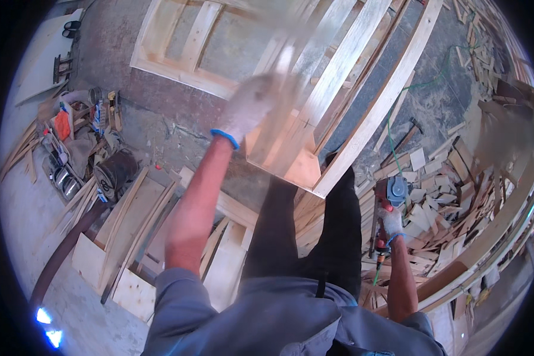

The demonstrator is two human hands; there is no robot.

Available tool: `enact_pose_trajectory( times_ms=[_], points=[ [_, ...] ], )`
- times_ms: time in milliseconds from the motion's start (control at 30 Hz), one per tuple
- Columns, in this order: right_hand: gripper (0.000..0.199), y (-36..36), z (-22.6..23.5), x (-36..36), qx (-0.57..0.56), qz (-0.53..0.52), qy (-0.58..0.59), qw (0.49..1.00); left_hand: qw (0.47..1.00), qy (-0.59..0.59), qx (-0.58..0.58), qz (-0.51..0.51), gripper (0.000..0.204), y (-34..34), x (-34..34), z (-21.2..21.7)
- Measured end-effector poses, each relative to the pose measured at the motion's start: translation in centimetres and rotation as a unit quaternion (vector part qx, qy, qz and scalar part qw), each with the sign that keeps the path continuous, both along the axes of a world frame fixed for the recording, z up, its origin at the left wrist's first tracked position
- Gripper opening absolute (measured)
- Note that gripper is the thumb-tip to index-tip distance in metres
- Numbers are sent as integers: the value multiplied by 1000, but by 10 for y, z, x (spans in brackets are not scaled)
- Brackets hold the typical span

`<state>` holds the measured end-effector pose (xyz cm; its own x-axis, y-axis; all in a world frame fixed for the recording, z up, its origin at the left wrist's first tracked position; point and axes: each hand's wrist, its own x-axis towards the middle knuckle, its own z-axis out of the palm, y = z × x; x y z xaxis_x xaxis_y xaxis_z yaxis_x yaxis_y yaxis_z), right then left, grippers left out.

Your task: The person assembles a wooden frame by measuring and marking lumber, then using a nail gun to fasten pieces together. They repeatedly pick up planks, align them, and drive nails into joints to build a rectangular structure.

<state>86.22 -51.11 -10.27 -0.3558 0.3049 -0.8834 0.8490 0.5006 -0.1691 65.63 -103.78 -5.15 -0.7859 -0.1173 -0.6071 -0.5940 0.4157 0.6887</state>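
Observation:
My left hand (250,108), in a white glove with a blue cuff, is smeared by motion above the near end of a long wooden frame (378,113). Its fingers are too blurred to read, and I cannot tell whether they touch the wood. The frame has several parallel slats and a pale end board (302,168), which lies just in front of my legs. Low at my right side, my right hand (391,222), gloved too, is closed round the red handle of a nail gun (396,190) with a grey head. A green air hose (377,274) runs from its lower end.
Another wooden frame (181,80) lies at the far left. Wood offcuts (424,219) are heaped on the right, with a hammer (410,132) beside them. Left of me are a dark drum (117,172), a thick hose (62,252), loose boards (127,222) and assorted tools.

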Motion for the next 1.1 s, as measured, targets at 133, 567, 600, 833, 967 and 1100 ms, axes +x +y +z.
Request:
enact_pose_trajectory(
  times_ms=[133,567,600,833,967,1100],
  points=[
    [17,-34,-2,12,-41,-48,7,998,975,69,199,72,48,26,5,-7],
    [37,-30,-49,42,-12,17,-15,1000,945,293,-121,77,32,89,45,72],
    [39,-27,-51,44,-2,25,-11,1000,944,311,-103,41,30,103,52,82],
    [19,-12,-14,34,-39,-118,8,992,976,119,177,-42,30,256,75,49],
    [19,13,-21,66,-12,-188,-19,982,977,-64,199,37,35,327,56,-57],
    [20,24,-24,77,4,-271,-45,962,972,-156,158,75,26,355,29,-184]
  ],
)
